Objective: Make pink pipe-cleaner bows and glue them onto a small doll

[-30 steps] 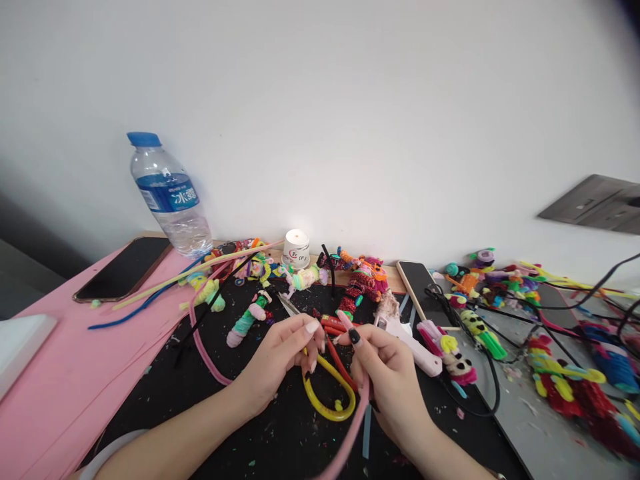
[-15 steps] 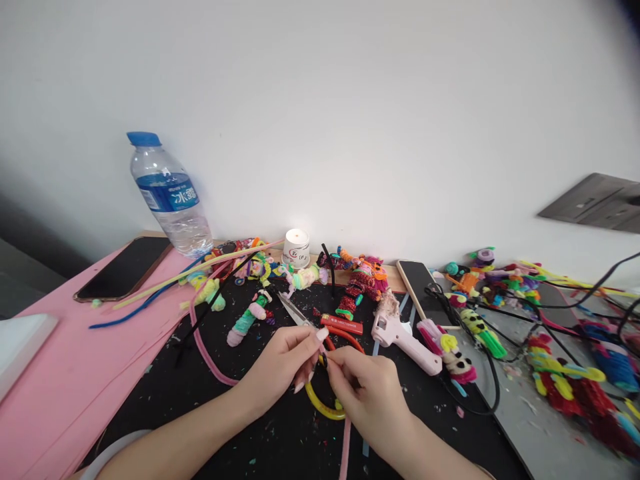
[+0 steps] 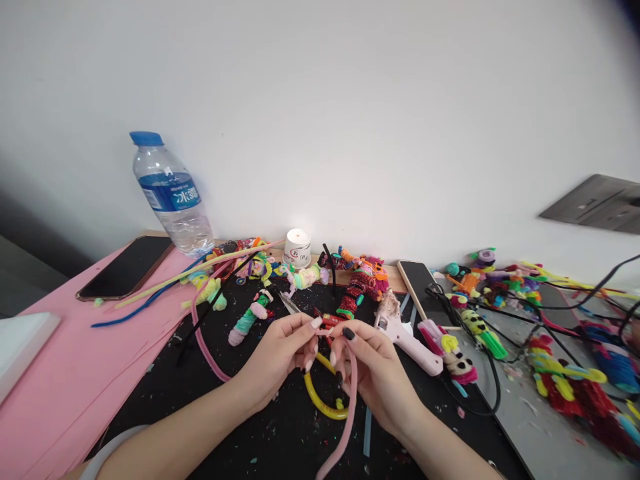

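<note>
A fuzzy pink pipe cleaner [image 3: 351,407] is pinched near one end between both hands, its long tail hanging toward me. My left hand [image 3: 290,350] closes thumb and finger on the short end. Close beside it, my right hand [image 3: 369,357] grips the same piece with thumb and forefinger; some nails on it are dark. Under the hands lie scissors with yellow-and-orange handles [image 3: 320,403], partly hidden, the blade tips pointing away. A pale pink glue gun [image 3: 407,340] rests just right of my right hand.
Several fuzzy figures [image 3: 250,319] lie along the wall. A water bottle [image 3: 173,197] leans at the back left beside a dark phone [image 3: 125,267]. A white paper cup [image 3: 297,248] stands upside down at the back. Another phone [image 3: 425,287] and black cables [image 3: 495,380] lie to the right.
My right hand has turned so its thumb comes over the top, and it has risen slightly. The pipe cleaner's tail now curves down in front of that hand.
</note>
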Motion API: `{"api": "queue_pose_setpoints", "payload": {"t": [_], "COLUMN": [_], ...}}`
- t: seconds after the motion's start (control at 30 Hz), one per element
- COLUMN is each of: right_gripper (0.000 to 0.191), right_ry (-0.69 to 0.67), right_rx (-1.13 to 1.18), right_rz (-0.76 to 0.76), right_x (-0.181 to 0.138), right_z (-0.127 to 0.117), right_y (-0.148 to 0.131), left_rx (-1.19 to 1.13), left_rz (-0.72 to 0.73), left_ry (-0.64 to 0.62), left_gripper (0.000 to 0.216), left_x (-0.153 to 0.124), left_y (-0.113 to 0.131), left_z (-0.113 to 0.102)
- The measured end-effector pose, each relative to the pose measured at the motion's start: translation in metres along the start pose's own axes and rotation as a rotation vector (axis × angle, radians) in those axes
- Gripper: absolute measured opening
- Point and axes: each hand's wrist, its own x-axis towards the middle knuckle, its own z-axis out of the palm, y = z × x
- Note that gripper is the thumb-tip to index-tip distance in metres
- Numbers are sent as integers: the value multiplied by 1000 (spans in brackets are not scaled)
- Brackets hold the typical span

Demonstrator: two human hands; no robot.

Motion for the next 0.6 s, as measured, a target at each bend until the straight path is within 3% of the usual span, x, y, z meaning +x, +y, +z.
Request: {"api": "queue_pose_setpoints", "payload": {"t": [0.33,0.43,0.6], "right_gripper": [37,33,13], "right_ry": [-129,-134,-2], "right_rx": [262,180,-6], "right_rz": [-6,3,-26], "right_x": [3,5,4], "right_z": [-7,-9,-7], "right_y": [-7,-5,0], "left_rx": [-251,-275,-224], "left_rz": [-126,-160,-249], "left_ry": [-40,-58,-111], "left_gripper": [10,9,11], "left_x": [3,3,-1], "left_y": [4,4,4], "left_z": [-5,-5,-3]}}
